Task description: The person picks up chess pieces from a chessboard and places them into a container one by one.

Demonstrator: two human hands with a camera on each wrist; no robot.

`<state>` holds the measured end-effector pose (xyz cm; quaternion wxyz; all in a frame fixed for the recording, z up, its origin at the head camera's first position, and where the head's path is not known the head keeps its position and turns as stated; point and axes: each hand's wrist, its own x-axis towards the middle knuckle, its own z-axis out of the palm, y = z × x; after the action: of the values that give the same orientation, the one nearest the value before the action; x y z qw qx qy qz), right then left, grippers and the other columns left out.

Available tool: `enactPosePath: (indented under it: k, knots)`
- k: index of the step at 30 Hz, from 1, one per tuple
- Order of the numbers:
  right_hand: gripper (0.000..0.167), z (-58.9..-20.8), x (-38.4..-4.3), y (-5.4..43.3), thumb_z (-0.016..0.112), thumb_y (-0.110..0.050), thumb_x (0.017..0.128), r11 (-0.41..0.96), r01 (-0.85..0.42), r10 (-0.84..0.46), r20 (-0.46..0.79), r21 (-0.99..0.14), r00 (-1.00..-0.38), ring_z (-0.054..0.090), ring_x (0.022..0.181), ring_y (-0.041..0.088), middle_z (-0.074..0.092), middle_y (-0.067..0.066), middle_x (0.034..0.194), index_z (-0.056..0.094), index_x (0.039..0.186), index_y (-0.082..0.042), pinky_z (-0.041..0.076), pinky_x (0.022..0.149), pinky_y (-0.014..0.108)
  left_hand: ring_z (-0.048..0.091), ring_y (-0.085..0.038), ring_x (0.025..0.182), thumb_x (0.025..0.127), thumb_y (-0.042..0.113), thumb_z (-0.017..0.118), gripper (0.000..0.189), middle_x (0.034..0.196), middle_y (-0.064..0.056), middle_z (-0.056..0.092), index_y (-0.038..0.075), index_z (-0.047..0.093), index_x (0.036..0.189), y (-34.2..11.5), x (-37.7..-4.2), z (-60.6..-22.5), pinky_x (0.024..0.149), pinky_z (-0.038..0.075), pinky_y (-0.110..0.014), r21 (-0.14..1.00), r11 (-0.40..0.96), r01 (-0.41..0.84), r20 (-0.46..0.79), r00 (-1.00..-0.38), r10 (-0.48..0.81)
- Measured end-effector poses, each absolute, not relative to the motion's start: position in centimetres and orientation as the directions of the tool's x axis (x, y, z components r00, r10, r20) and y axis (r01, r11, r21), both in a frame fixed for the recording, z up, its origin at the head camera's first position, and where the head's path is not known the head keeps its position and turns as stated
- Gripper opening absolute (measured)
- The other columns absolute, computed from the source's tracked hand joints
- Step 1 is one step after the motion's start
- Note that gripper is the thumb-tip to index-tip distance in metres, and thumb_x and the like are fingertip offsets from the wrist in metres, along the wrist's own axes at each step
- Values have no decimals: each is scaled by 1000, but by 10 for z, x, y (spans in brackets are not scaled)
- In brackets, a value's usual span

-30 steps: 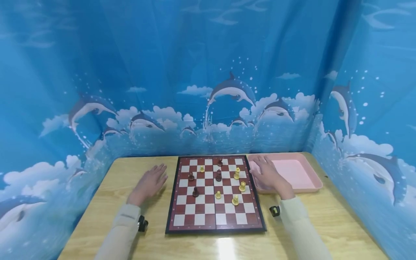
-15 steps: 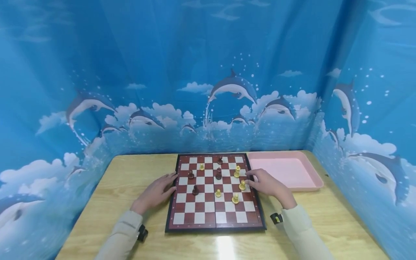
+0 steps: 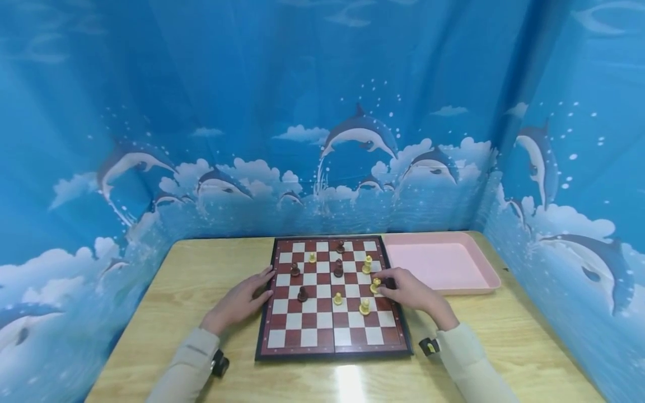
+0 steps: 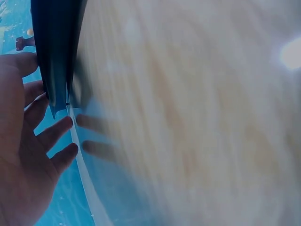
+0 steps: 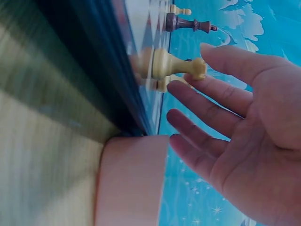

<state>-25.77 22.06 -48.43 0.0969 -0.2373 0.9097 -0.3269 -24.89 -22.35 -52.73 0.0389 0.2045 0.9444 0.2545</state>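
A chessboard [image 3: 309, 305] with red and white squares lies on the table, bearing several dark and yellow pieces. My right hand [image 3: 413, 291] reaches over the board's right side; thumb and forefinger pinch the flared head of a yellow queen [image 5: 176, 65], which stands upright on the board. The other fingers are spread loosely. My left hand [image 3: 239, 302] lies at the board's left edge with the fingers relaxed, fingertips right at the black rim [image 4: 59, 47]. Behind the queen in the right wrist view stands a dark king [image 5: 190, 23].
A pink tray [image 3: 443, 291] stands at the back right, close against the board. Another yellow piece [image 3: 367, 265] stands just behind the queen, and a yellow pawn-like piece [image 3: 365, 307] in front. A blue dolphin curtain [image 3: 242, 112] closes off the table's back and sides.
My right hand has come from over the pink tray down to the yellow queen and closed thumb and forefinger on it. My left hand has moved right to the board's left edge.
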Motion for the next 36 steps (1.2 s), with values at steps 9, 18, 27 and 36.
enactPosePath:
  k: [9,18,27,36]
  knots:
    - [30,-491,-264,220,70,-9,92,632,-378,-478,43,-676,-877,67,112,36,71,19,122,71,121,0,56,97,54,34,-34,150,105,46,50,63,168,-6,26,18,34,159,-225,-250,-528,121,32,-55,522,780,344,22,-920,391]
    - [24,-497,-271,222,69,-7,94,570,-356,-480,51,-740,-876,71,102,29,72,18,119,74,117,-1,61,89,44,32,-33,151,105,47,50,63,169,-4,24,21,33,160,-226,-251,-528,122,31,-55,527,783,329,9,-924,382]
    - [20,-501,-272,221,70,-11,95,546,-359,-487,62,-757,-871,68,110,35,73,16,117,74,113,-3,57,97,53,33,-35,150,106,45,51,62,168,-5,25,19,33,159,-228,-249,-528,121,31,-56,527,781,334,15,-923,385]
    - [18,-506,-271,221,71,-11,95,539,-400,-493,108,-741,-863,68,110,33,73,13,117,74,112,-4,58,96,50,32,-34,151,106,47,50,63,169,-4,24,19,33,160,-226,-249,-531,122,31,-55,530,777,339,18,-921,389]
